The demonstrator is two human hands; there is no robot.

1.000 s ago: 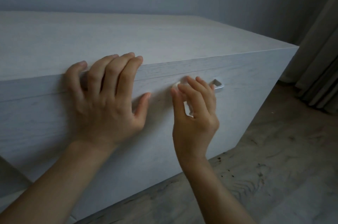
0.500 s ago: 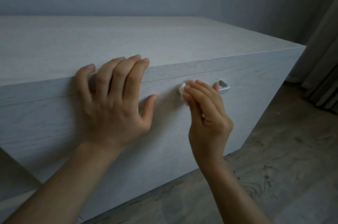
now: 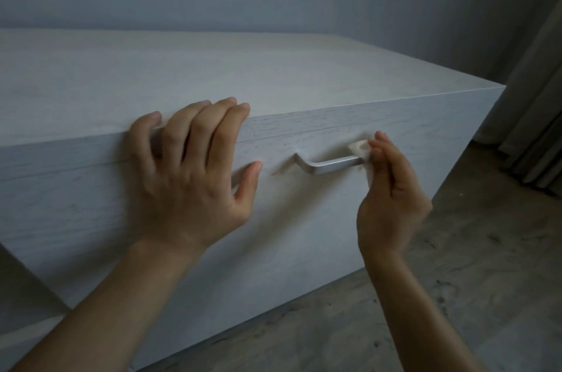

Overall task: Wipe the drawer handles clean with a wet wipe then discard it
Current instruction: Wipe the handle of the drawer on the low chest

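Left of the handle, the left hand stayed flat, fingers spread, on the drawer front. The right hand, pinching the wet wipe, had slid from the handle's left end to its right end. One pass over this handle seemed nearly complete.

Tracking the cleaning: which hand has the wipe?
The right hand, pinching the white wipe at the right end of the handle; the left hand rests bare on the cabinet.
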